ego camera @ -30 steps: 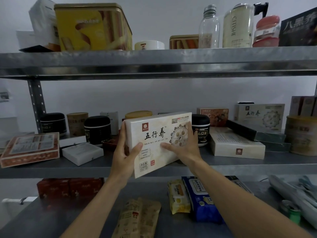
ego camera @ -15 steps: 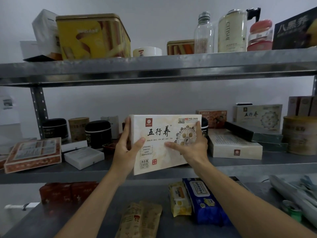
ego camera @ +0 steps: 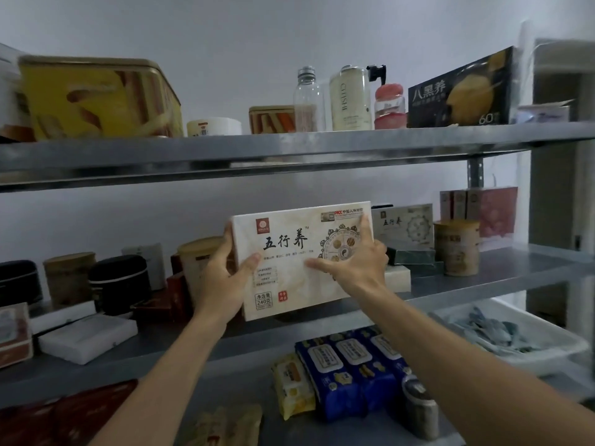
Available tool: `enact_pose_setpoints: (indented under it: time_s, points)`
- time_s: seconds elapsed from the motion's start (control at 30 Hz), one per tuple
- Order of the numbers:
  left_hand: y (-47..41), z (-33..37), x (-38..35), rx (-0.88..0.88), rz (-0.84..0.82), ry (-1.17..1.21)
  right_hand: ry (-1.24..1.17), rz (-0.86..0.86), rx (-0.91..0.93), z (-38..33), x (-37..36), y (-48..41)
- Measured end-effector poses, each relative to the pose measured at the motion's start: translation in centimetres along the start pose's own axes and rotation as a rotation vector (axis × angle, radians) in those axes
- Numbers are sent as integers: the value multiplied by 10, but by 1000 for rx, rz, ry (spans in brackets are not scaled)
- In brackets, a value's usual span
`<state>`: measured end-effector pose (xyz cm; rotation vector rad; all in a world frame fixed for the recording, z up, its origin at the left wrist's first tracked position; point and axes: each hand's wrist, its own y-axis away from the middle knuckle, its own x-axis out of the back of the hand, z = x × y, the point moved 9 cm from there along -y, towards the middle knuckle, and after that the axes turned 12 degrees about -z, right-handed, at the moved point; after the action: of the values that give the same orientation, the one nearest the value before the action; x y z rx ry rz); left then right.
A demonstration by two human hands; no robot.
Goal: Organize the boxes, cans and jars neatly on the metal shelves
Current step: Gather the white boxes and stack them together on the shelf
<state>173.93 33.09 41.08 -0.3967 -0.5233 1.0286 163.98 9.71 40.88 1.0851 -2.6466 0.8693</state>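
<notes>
Box position: box (ego camera: 289, 252) upright, face outward, long axis left-right, at the front of the middle shelf (ego camera: 483, 284).
Left grip (ego camera: 225, 278): clamped on the left edge.
Right grip (ego camera: 354, 262): clamped on the right edge.
Obstructions: can (ego camera: 199, 262) behind left; twin box (ego camera: 402, 225) behind right.

One camera on the person's head (wide-angle) faces the metal shelves (ego camera: 289, 152) squarely, close up, middle shelf (ego camera: 502, 278) at centre level.

The yellow tin (ego camera: 96, 98) is blurred; left edge crops black jar (ego camera: 19, 281).
</notes>
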Motion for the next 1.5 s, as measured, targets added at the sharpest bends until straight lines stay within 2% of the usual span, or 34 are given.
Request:
enact_pose_setpoints:
  time_s: [0.4,0.73,1.03,1.5]
  points:
    - [-50,48,-109,-134,-88,-126,5,202,36,35,123,-15]
    - [-88,60,-206,-158,-122,-111,40,270,58,84,221,-57]
    - [-143,53,-261,-138,-106,-101,50,383,180,112,257,-107]
    - [-241,29,-315,-165,-6,-91,28,365,300,141,286,-226]
